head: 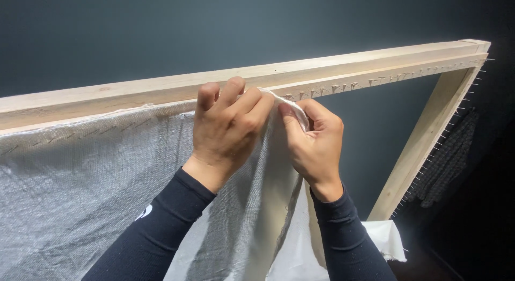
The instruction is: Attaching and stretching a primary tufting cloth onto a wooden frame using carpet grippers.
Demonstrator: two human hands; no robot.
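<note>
The left hand (pixel 228 125) and the right hand (pixel 314 139) both pinch the top edge of the white cloth (pixel 80 190), right under the wooden frame (pixel 375 63).

I see no package, label, sign or screen from here — nothing of that kind anywhere in view, near or far, left or right.
</note>
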